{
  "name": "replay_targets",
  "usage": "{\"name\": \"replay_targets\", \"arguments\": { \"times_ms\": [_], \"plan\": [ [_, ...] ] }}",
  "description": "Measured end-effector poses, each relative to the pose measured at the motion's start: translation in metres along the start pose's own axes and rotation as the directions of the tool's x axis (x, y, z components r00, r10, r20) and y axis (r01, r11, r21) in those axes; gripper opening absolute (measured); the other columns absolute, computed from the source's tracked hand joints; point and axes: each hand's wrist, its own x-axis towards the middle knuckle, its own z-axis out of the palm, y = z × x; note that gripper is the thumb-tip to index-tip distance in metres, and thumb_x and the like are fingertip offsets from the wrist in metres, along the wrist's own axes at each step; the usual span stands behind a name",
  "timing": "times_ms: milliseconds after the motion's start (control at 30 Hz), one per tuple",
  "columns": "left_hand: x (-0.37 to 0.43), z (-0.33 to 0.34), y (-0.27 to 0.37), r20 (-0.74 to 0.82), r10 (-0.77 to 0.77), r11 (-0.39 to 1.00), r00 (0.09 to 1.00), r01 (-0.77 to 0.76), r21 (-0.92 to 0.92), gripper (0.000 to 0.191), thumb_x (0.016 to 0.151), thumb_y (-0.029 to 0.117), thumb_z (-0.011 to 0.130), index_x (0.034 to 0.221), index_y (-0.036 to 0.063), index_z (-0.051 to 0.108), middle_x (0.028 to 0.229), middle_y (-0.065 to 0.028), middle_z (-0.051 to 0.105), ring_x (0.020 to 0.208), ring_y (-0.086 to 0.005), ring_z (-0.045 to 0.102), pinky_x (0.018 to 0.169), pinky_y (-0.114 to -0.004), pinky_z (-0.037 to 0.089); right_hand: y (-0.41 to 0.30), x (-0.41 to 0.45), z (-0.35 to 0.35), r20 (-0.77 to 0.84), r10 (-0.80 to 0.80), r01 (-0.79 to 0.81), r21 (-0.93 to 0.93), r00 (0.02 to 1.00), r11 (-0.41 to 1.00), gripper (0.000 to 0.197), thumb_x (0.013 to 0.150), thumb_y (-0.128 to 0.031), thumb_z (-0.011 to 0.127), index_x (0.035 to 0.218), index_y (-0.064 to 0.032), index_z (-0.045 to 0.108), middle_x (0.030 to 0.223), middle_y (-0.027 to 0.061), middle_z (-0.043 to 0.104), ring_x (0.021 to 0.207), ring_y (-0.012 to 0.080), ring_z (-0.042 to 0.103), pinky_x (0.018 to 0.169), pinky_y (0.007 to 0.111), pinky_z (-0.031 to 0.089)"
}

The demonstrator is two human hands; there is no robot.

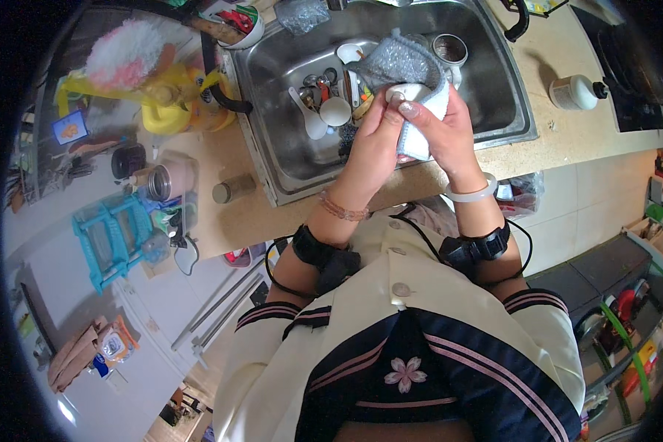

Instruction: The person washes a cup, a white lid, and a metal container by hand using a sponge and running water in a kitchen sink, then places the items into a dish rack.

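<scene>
Above the near side of a steel sink (287, 182), my left hand (378, 130) and my right hand (447, 130) meet around a grey and white cloth (406, 63). Both thumbs press on a small white object (408, 91), perhaps a ceramic piece, partly wrapped in the cloth. Its lower part is hidden by my fingers. Left of my hands, a white spoon (309, 119), a small white round cup or bowl (335, 111) and several metal utensils (312, 88) lie in the sink. A white mug (451, 52) stands in the sink beyond my right hand.
A white bottle with a black cap (577, 92) is on the counter at right. A small jar (233, 189) lies left of the sink, near a pink container (174, 179) and a yellow jug (168, 113). A bowl of packets (248, 33) stands at the sink's far left corner.
</scene>
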Motion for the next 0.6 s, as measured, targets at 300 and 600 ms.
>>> {"name": "replay_targets", "arguments": {
  "times_ms": [300, 600],
  "plan": [
    [0.003, -0.003, 0.008, 0.099, -0.163, 0.946, 0.982, 0.184, -0.266, 0.033, 0.087, 0.036, 0.034, 0.100, 0.0074, 0.042, 0.071, -0.0019, 0.046, 0.051, -0.0073, 0.038, 0.043, -0.020, 0.032, 0.012, 0.003, -0.004, -0.230, 0.043, -0.076, -0.134, 0.972, 0.988, 0.025, 0.084, -0.028, 0.048, 0.084, -0.0035, 0.053, 0.071, 0.0008, 0.055, 0.062, 0.0043, 0.048, 0.052, 0.018, 0.038],
    [0.004, -0.008, 0.012, 0.213, -0.161, 0.919, 0.964, 0.225, -0.323, 0.042, 0.087, 0.041, 0.028, 0.096, 0.0029, 0.043, 0.067, -0.0069, 0.046, 0.051, -0.0111, 0.039, 0.044, -0.022, 0.033, 0.004, 0.014, -0.017, -0.302, 0.346, -0.140, 0.539, 0.888, 0.830, 0.045, 0.085, -0.044, 0.033, 0.103, -0.0046, 0.046, 0.094, 0.0065, 0.052, 0.086, 0.0175, 0.051, 0.077, 0.031, 0.040]
  ]
}}
